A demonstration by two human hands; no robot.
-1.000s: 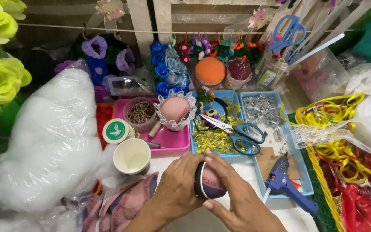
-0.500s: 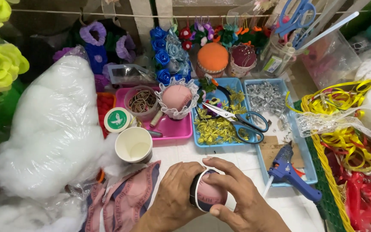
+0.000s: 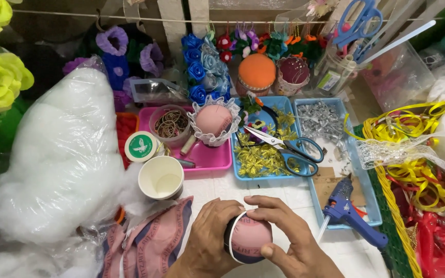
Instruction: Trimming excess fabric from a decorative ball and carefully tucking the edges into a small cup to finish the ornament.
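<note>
Both my hands hold a small round pincushion point(image 3: 249, 240), a dark cup stuffed with pink fabric, low in the middle of the head view. My left hand point(image 3: 208, 239) wraps its left side. My right hand point(image 3: 290, 241) covers its top and right side, thumb pressed on the pink fabric. Pieces of pink printed fabric point(image 3: 150, 242) lie just left of my left hand. A white paper cup point(image 3: 160, 177) stands above them.
A big bag of white stuffing point(image 3: 57, 159) fills the left. Behind are a pink tray point(image 3: 212, 157) with a lace-trimmed pincushion point(image 3: 213, 121), a blue tray point(image 3: 263, 175) with scissors point(image 3: 287, 146), and a blue glue gun point(image 3: 351, 213). Yellow ribbons point(image 3: 413, 149) lie at the right.
The view has shifted down and closer over the table. My hands have turned the pincushion a little, and my right thumb now presses on its pink fabric.
</note>
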